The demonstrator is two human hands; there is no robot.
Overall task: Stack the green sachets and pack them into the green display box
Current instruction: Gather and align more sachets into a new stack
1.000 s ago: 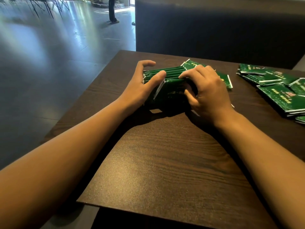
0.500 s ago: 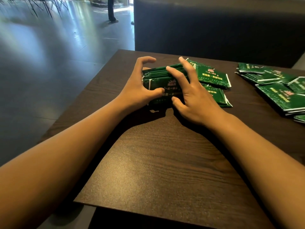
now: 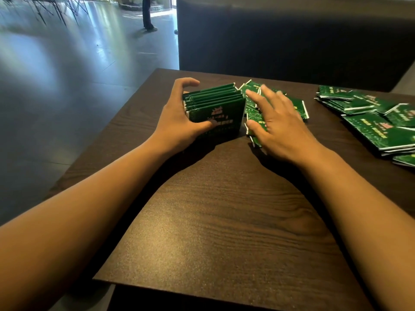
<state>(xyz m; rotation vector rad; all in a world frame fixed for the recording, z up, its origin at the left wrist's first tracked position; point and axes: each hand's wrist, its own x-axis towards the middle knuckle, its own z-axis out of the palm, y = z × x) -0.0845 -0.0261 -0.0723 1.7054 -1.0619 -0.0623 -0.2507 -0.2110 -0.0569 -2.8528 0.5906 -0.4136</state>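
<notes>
L hand (image 3: pixel 179 122) grips sachet stack (image 3: pixel 215 108) nr table (image 3: pixel 213 221) edge.

On the table (image 3: pixel 224 221), toward its far left part, a stack of sachets (image 3: pixel 215 108) stands on edge, the sachets packed one behind another. The left hand (image 3: pixel 179 122) is at the stack's left end, thumb across its near face, fingers curled over the far side. Just right of the stack, loose sachets (image 3: pixel 253 104) lie flat on the table, overlapping; the right hand (image 3: pixel 278 124) rests over them, beside the stack. Well apart, at the table's right edge, a second spread of sachets (image 3: pixel 372 117) lies flat and overlapping. Behind the table stands a bench back (image 3: pixel 292 41). Left of the table is floor (image 3: pixel 67 86); at its far end, a person's legs (image 3: pixel 147 14).
</notes>
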